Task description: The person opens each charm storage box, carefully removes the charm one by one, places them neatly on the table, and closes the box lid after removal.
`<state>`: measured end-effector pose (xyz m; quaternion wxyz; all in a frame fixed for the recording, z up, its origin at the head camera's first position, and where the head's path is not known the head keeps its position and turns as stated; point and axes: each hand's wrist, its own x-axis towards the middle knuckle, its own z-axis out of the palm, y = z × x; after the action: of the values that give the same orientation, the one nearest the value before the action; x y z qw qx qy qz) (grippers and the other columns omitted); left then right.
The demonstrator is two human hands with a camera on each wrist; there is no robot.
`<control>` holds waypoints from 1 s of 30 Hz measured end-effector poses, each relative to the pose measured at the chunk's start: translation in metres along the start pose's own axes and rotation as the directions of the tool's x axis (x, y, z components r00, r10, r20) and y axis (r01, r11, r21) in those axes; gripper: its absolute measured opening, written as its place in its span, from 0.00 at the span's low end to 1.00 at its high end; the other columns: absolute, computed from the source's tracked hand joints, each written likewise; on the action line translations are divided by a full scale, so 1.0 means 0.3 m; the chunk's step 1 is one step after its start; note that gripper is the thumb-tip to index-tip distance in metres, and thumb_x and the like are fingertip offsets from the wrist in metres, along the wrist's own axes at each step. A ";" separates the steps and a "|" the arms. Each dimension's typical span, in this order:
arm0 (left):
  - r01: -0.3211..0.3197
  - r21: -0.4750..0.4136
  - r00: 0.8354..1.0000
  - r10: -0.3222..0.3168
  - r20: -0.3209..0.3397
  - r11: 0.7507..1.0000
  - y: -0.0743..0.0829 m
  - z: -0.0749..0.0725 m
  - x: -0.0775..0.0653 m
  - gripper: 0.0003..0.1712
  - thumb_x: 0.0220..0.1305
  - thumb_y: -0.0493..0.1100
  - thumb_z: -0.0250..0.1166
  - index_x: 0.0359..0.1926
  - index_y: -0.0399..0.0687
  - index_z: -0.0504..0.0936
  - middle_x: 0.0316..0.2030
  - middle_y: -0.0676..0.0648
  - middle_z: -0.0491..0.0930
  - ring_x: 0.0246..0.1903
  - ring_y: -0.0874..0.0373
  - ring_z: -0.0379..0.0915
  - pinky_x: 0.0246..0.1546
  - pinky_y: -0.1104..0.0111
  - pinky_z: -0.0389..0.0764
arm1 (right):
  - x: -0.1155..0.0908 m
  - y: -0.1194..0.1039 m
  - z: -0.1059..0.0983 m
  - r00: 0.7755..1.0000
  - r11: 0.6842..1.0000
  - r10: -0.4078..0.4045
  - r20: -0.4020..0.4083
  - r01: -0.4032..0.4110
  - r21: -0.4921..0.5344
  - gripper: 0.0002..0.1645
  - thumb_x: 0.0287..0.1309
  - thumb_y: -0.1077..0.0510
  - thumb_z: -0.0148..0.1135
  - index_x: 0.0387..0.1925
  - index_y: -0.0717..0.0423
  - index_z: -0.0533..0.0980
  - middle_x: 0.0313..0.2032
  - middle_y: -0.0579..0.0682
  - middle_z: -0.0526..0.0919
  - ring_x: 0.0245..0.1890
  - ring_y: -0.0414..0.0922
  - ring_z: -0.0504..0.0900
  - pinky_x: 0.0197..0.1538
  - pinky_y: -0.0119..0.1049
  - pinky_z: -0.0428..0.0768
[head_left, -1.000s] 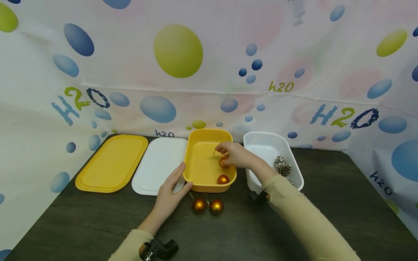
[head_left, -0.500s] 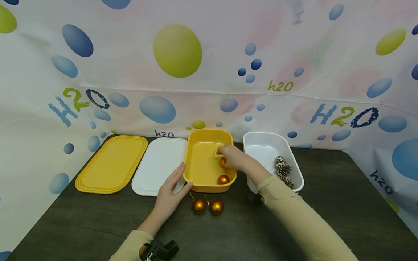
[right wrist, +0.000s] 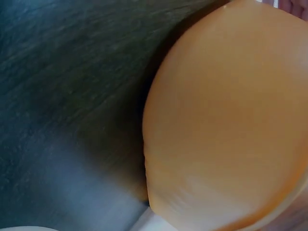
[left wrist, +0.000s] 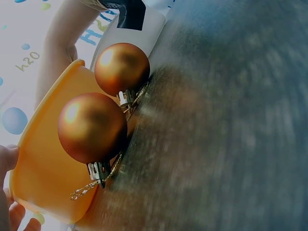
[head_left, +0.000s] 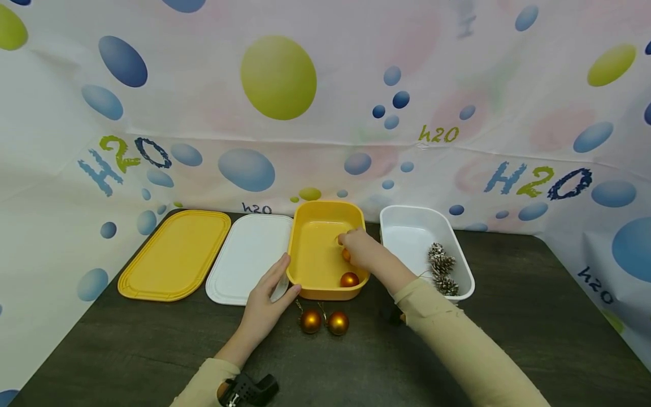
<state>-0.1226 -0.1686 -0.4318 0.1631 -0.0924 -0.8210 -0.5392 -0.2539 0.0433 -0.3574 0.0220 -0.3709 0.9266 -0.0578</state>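
Observation:
The yellow container [head_left: 328, 294] stands at the back middle. My left hand [head_left: 264, 294] rests at its near left corner, fingers along the left side and thumb at the front rim; the left wrist view shows its fingertips [left wrist: 17, 214] beside the wall. My right hand [head_left: 362, 249] reaches in over the right rim with curled fingers, holding an orange Christmas bauble [head_left: 346, 255] that they partly cover. Another bauble [head_left: 349, 279] lies in the near right corner. Two more gold-orange baubles, one left [head_left: 310, 321] and one right [head_left: 338, 323], lie on the table in front.
Right of the yellow container stands a white container [head_left: 407, 237] holding several frosted pine cones [head_left: 443, 271]. To the left lie a white lid [head_left: 249, 254] and a yellow lid [head_left: 175, 254]. A printed curtain [head_left: 325, 102] hangs behind the dark table [head_left: 127, 350].
My right hand has shifted slightly and its fingers have closed in further around the bauble inside the container. My left hand has stayed at the corner.

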 end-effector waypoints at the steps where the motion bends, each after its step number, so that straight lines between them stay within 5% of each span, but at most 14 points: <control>1: 0.000 0.000 1.000 0.000 0.001 1.000 0.000 0.000 0.000 0.36 0.62 0.47 0.66 0.70 0.48 0.64 0.69 0.49 0.59 0.69 0.54 0.52 0.64 0.57 0.59 | -0.001 0.001 0.000 1.000 1.000 -0.007 -0.006 0.007 0.009 0.15 0.55 0.71 0.60 0.46 0.66 0.78 0.37 0.60 0.80 0.38 0.56 0.74 0.47 0.44 0.77; 12: 0.008 -0.002 1.000 -0.008 0.012 1.000 -0.001 0.000 0.001 0.37 0.63 0.48 0.66 0.70 0.48 0.64 0.70 0.48 0.58 0.69 0.56 0.51 0.64 0.58 0.60 | -0.042 0.013 -0.019 0.996 0.960 -0.020 -0.087 0.043 0.275 0.22 0.46 0.67 0.71 0.47 0.64 0.79 0.41 0.55 0.82 0.40 0.49 0.78 0.49 0.42 0.77; 20: 0.013 0.011 1.000 -0.013 0.011 1.000 -0.003 -0.003 0.002 0.36 0.63 0.49 0.65 0.70 0.50 0.64 0.70 0.51 0.59 0.69 0.58 0.51 0.65 0.61 0.59 | -0.111 -0.002 -0.046 0.994 0.863 0.033 -0.109 0.026 0.504 0.22 0.49 0.65 0.71 0.48 0.62 0.78 0.44 0.52 0.82 0.45 0.48 0.80 0.51 0.42 0.78; 30: 0.005 0.012 1.000 -0.005 -0.003 1.000 -0.004 0.002 0.002 0.37 0.62 0.47 0.66 0.70 0.49 0.64 0.70 0.49 0.59 0.69 0.54 0.52 0.64 0.57 0.60 | -0.218 -0.027 -0.052 0.986 0.794 0.027 -0.165 0.079 0.602 0.24 0.50 0.64 0.70 0.51 0.60 0.77 0.46 0.50 0.81 0.45 0.47 0.79 0.51 0.46 0.78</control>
<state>-0.1238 -0.1687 -0.4328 0.1636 -0.0888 -0.8244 -0.5346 -0.2022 0.0841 -0.3411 0.0619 -0.3511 0.8525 -0.3824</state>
